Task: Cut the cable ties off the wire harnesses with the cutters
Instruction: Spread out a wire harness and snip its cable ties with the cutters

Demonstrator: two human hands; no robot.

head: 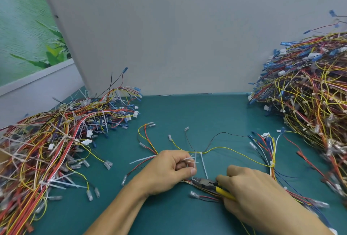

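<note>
Mid-task: left hand (169, 170) pinched white ties (195, 158) on the centre harness (272, 156), right hand (251, 191) gripped cutters (205, 182) beside them; right-frame pile (309, 93) likely not yet done.

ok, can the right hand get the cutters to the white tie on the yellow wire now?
Probably yes. The right hand grips the cutters, and the cable tie lies just beyond their nose with only bare mat between. The left hand, pinching white ties, sits off to one side.
</note>
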